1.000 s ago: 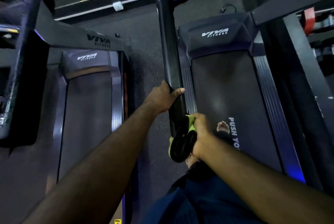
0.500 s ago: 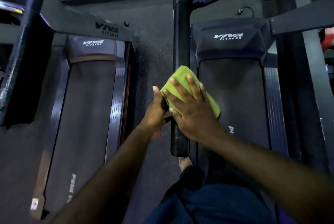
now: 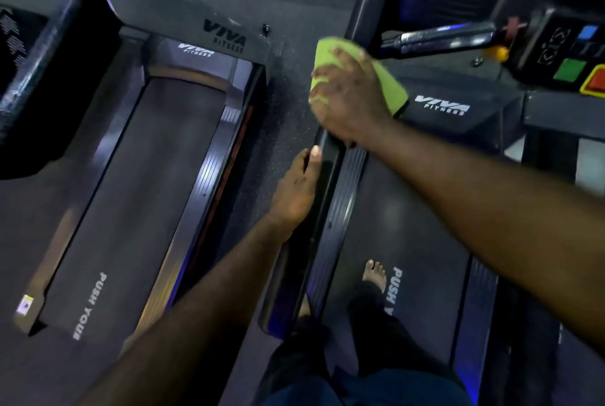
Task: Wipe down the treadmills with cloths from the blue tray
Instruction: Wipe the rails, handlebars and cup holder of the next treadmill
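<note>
Above the dark gym floor (image 3: 288,130), the right hand (image 3: 350,101) — fingers (image 3: 339,53) spread — presses the green cloth (image 3: 389,88) on the right treadmill's (image 3: 393,209) handrail (image 3: 288,291), while the left hand (image 3: 294,189) grips it lower down (thumb on top).

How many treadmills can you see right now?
2. A dark treadmill with a grey belt lies on the left; a second dark treadmill, on the right, has the person's bare foot on it. Others may be out of frame.
</note>
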